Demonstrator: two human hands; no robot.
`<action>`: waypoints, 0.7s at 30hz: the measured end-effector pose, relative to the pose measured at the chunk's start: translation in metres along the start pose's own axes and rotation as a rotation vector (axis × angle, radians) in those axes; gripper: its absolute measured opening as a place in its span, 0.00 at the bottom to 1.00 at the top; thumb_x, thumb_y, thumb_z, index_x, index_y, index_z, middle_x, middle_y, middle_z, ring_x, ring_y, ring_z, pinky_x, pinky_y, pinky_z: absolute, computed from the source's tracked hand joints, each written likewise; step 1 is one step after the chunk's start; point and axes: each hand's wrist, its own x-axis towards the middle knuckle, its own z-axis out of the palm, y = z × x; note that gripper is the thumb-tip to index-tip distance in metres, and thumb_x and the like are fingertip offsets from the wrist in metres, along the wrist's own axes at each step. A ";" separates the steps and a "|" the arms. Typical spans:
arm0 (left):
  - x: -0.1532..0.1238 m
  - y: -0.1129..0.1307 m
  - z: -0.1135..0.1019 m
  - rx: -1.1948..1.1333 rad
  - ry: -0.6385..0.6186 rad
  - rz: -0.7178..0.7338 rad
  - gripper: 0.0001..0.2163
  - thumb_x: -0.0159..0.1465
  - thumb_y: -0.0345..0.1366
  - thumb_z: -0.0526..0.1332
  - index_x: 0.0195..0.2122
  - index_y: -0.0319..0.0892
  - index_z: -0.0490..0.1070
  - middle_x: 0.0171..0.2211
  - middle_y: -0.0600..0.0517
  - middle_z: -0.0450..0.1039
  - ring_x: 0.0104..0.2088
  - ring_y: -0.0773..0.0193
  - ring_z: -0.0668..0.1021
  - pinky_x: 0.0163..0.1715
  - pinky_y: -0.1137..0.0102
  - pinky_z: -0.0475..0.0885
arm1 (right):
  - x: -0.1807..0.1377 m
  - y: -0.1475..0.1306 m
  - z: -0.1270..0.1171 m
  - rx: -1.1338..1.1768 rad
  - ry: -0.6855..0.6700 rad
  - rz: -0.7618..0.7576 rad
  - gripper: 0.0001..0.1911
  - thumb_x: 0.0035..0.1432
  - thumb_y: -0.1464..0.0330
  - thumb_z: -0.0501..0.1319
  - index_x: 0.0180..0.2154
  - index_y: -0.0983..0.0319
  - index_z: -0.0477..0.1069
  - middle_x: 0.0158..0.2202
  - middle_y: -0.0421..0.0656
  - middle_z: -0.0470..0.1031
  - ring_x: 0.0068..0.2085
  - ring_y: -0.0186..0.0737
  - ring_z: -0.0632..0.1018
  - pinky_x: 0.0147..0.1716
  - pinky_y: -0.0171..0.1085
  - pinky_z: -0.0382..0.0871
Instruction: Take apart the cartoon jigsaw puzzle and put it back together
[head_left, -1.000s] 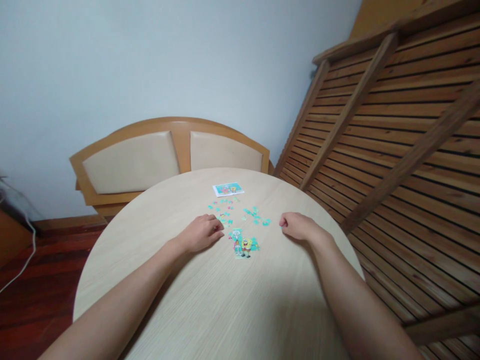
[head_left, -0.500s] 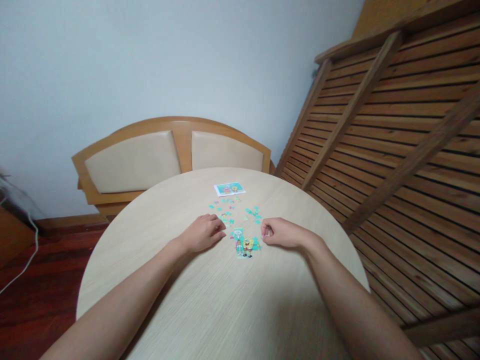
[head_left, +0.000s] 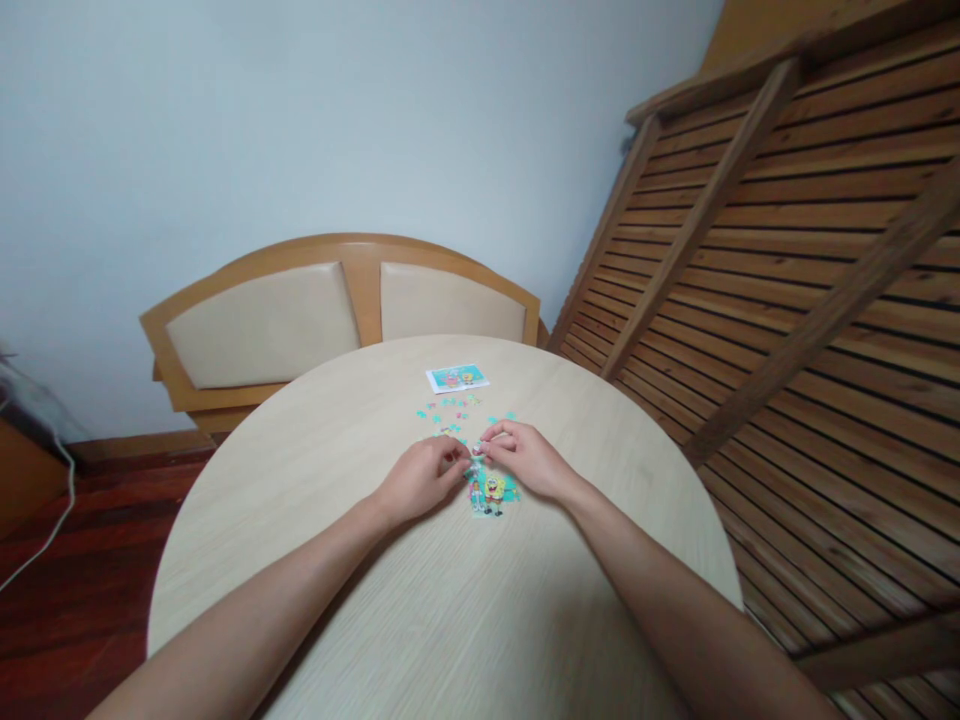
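Note:
A partly joined cartoon jigsaw (head_left: 491, 492) lies on the round pale wooden table (head_left: 420, 600). My left hand (head_left: 421, 478) and my right hand (head_left: 525, 456) meet just above it, fingertips pinched together over a small puzzle piece (head_left: 477, 452). Which hand actually grips the piece is hard to make out. Loose turquoise pieces (head_left: 450, 412) are scattered just beyond the hands. A small reference picture card (head_left: 457, 378) lies farther back on the table.
A curved wooden bench with beige padded backrests (head_left: 337, 310) stands behind the table against a pale blue wall. A slatted wooden frame (head_left: 787, 260) leans on the right. Dark red wooden floor and a white cable (head_left: 45, 520) lie at left.
My right hand has moved left from the table's right side to the puzzle, carrying a piece. My left hand has shifted slightly right to meet it.

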 end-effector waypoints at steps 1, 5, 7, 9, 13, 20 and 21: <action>0.000 0.000 0.002 -0.033 0.005 -0.025 0.11 0.69 0.42 0.56 0.41 0.42 0.75 0.36 0.49 0.78 0.35 0.61 0.76 0.35 0.68 0.69 | 0.000 0.000 0.002 0.017 -0.012 0.004 0.20 0.54 0.54 0.67 0.38 0.62 0.69 0.29 0.42 0.80 0.32 0.39 0.79 0.33 0.36 0.68; 0.001 -0.003 0.006 -0.145 0.036 -0.077 0.12 0.69 0.43 0.55 0.38 0.41 0.74 0.33 0.49 0.77 0.32 0.62 0.76 0.33 0.69 0.68 | -0.001 0.002 0.007 0.023 -0.004 0.000 0.21 0.53 0.52 0.67 0.37 0.62 0.68 0.29 0.42 0.80 0.32 0.39 0.79 0.32 0.35 0.69; 0.003 -0.005 0.007 -0.210 0.054 -0.082 0.12 0.69 0.42 0.55 0.38 0.41 0.73 0.33 0.49 0.77 0.32 0.62 0.76 0.34 0.69 0.69 | 0.000 0.004 0.008 0.021 0.003 -0.001 0.22 0.52 0.51 0.68 0.36 0.62 0.69 0.30 0.42 0.79 0.33 0.39 0.79 0.32 0.35 0.68; 0.004 -0.007 0.008 -0.274 0.057 -0.079 0.12 0.69 0.43 0.55 0.38 0.40 0.73 0.33 0.49 0.77 0.33 0.62 0.76 0.34 0.69 0.69 | 0.000 0.005 0.009 0.023 -0.006 0.003 0.23 0.51 0.51 0.69 0.35 0.62 0.69 0.31 0.43 0.79 0.34 0.40 0.79 0.32 0.35 0.68; 0.006 -0.012 0.009 -0.386 0.047 -0.051 0.11 0.67 0.42 0.57 0.37 0.40 0.71 0.33 0.49 0.76 0.33 0.63 0.76 0.35 0.69 0.70 | -0.001 0.006 0.012 0.031 -0.041 0.025 0.24 0.50 0.50 0.69 0.34 0.64 0.70 0.32 0.45 0.80 0.33 0.40 0.79 0.32 0.35 0.68; 0.004 -0.017 0.007 -0.308 -0.034 -0.055 0.07 0.63 0.38 0.58 0.35 0.39 0.72 0.30 0.51 0.75 0.29 0.65 0.74 0.30 0.72 0.67 | -0.001 0.008 0.008 -0.139 -0.111 -0.044 0.18 0.55 0.55 0.67 0.36 0.64 0.75 0.33 0.44 0.80 0.34 0.39 0.78 0.35 0.36 0.70; 0.004 -0.017 0.006 -0.287 -0.053 -0.055 0.07 0.63 0.37 0.59 0.35 0.40 0.73 0.29 0.51 0.75 0.28 0.66 0.73 0.29 0.73 0.67 | -0.002 0.008 0.006 -0.189 -0.116 -0.073 0.17 0.56 0.56 0.66 0.38 0.64 0.76 0.34 0.44 0.80 0.34 0.38 0.78 0.35 0.36 0.70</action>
